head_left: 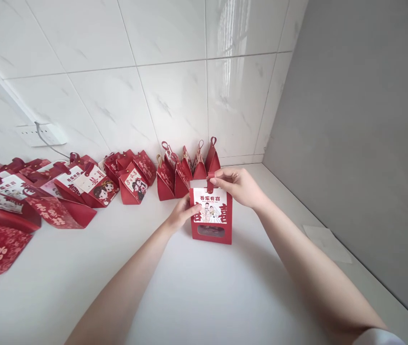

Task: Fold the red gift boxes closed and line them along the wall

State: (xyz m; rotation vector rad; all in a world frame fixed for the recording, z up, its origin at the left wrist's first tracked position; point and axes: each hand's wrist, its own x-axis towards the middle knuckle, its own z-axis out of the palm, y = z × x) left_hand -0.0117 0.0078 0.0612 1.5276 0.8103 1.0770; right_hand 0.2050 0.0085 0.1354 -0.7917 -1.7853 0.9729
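A red gift box (212,235) with a white front panel showing a wedding couple stands upright on the white counter. A small clear window sits low on its front. My left hand (184,211) grips the box's left side, thumb on the front panel and fingers hidden behind. At the top, my right hand (238,184) pinches the red ribbon (210,184) between thumb and fingertips. Just behind the box, several small red triangular gift boxes (182,176) with ribbon loops stand near the wall.
Many more red gift boxes (64,211) crowd the counter's left side. A white socket strip (41,135) with a grey cable is on the tiled wall (171,96). To the right rises a grey panel (362,120), with a pale flat sheet (327,243) beside it.
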